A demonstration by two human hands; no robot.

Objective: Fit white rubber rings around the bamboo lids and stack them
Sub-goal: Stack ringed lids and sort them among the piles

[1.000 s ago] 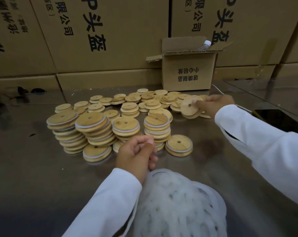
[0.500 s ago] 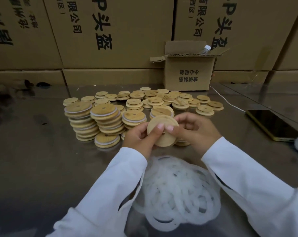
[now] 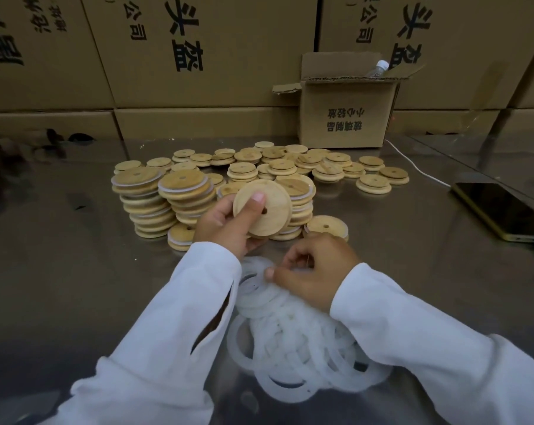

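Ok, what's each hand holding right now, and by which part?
Left hand grips a bamboo lid, thumb on its flat face, fingers behind it. Right hand curls onto the white ring pile; whether it has pinched a ring cannot be told.

Right hand (image 3: 311,277) fingers (image 3: 296,251) partly hidden over rings (image 3: 290,332) — perhaps pinching one; phone (image 3: 501,210) cut by right edge.

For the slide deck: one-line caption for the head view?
Left hand holds a ringless lid while the right hand picks at the ring pile, in front of stacks of ringed lids.
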